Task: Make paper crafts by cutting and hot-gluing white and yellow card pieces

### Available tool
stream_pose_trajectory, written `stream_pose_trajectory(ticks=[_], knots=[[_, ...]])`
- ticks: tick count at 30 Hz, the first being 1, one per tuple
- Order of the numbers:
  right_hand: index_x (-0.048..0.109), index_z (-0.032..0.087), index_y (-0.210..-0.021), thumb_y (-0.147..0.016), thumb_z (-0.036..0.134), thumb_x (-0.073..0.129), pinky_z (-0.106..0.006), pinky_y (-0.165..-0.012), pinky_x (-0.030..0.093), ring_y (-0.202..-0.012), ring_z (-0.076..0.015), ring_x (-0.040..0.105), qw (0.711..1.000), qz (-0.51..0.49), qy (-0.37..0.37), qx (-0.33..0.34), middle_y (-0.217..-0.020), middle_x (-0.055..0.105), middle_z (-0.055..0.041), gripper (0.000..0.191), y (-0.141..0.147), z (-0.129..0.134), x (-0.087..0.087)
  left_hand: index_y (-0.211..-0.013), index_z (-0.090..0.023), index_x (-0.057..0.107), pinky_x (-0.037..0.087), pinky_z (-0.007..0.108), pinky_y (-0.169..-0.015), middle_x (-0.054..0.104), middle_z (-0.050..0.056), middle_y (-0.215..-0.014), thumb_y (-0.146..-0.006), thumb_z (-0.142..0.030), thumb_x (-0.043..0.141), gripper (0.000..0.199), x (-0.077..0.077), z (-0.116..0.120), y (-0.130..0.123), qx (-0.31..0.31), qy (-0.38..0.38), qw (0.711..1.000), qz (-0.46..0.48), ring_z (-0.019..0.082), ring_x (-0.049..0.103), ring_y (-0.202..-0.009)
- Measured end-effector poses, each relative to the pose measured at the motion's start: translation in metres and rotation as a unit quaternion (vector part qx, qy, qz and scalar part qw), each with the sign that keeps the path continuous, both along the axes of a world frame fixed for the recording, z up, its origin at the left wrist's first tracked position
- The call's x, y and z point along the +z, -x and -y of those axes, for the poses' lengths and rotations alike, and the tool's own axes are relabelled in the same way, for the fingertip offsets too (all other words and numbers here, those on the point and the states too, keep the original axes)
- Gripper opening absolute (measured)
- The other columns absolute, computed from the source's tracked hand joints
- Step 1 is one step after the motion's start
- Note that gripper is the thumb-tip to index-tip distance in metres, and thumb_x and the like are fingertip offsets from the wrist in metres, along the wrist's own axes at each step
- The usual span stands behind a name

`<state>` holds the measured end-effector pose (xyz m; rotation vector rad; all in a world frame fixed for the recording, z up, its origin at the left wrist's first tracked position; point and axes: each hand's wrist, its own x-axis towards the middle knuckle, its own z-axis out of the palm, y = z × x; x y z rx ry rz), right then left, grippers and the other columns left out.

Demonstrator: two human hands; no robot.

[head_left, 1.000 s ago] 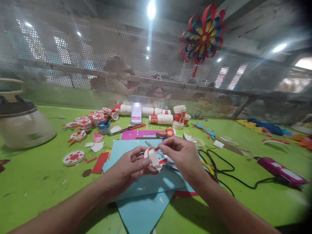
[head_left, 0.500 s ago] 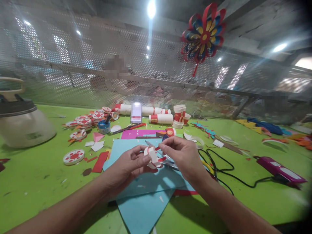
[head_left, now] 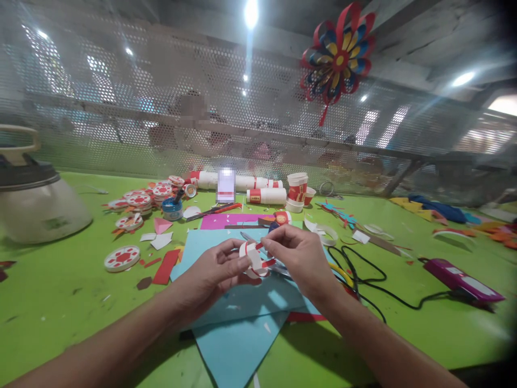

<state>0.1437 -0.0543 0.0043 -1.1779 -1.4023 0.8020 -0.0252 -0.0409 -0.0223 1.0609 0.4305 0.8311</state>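
Note:
A small white paper-cup piece [head_left: 249, 251] with red strips on it is gripped between the thumb and fingers of my left hand [head_left: 220, 268]. My right hand [head_left: 297, 252] pinches at a narrow red strip [head_left: 259, 246] on the piece's right side, and its fingertips are close together there. A second red strip [head_left: 268, 263] sticks out lower down. Beneath both hands lie light blue paper sheets [head_left: 242, 345]. Scissors with a yellow handle [head_left: 341, 274] rest on the sheets, partly hidden behind my right hand.
Decorated white discs [head_left: 122, 258] and a blue jar [head_left: 173, 209] stand at left, near a large bottle [head_left: 40, 202]. Stacked paper cups [head_left: 297, 189] are at the back. A black cord [head_left: 399, 298] runs to a purple power strip [head_left: 462, 281] on the right.
Both hands keep nearly the same hold on the paper-cup piece and strip. The view has shifted very slightly; nothing else has visibly moved.

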Motion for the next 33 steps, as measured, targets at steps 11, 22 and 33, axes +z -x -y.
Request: stream_pose_trajectory(ticks=[11, 22, 33], knots=[[0.060, 0.017, -0.065, -0.074, 0.026, 0.063, -0.024, -0.047, 0.042, -0.050, -0.0115, 0.050, 0.996, 0.064, -0.058, -0.036, -0.056, 0.057, 0.0011, 0.014, 0.0016, -0.0013, -0.0082, -0.098, -0.015, 0.060, 0.049, 0.034, -0.078, 0.063, 0.009, -0.094, -0.074, -0.024, 0.070, 0.027, 0.0022, 0.0006, -0.0008, 0.008, 0.017, 1.000, 0.004, 0.019, 0.060, -0.086], [0.058, 0.017, -0.065, -0.077, 0.022, 0.060, -0.026, -0.052, 0.044, -0.052, -0.0124, 0.053, 0.988, 0.112, -0.090, -0.059, -0.059, 0.059, 0.0000, 0.013, 0.0044, 0.0021, -0.0070, -0.100, -0.014, 0.058, 0.049, 0.035, -0.079, 0.063, 0.011, -0.100, -0.078, -0.023, 0.067, 0.026, 0.0013, -0.0005, -0.0002, 0.004, 0.001, 1.000, -0.003, 0.020, 0.061, -0.087], [0.059, 0.018, -0.067, -0.078, 0.022, 0.059, -0.027, -0.055, 0.046, -0.056, -0.0131, 0.054, 0.985, 0.126, -0.099, -0.060, -0.062, 0.060, -0.0009, 0.012, 0.0048, 0.0003, -0.0089, -0.104, -0.013, 0.055, 0.049, 0.034, -0.080, 0.062, 0.014, -0.106, -0.079, -0.024, 0.065, 0.029, 0.0008, -0.0012, 0.0007, -0.009, -0.010, 1.000, -0.003, 0.022, 0.062, -0.091]])
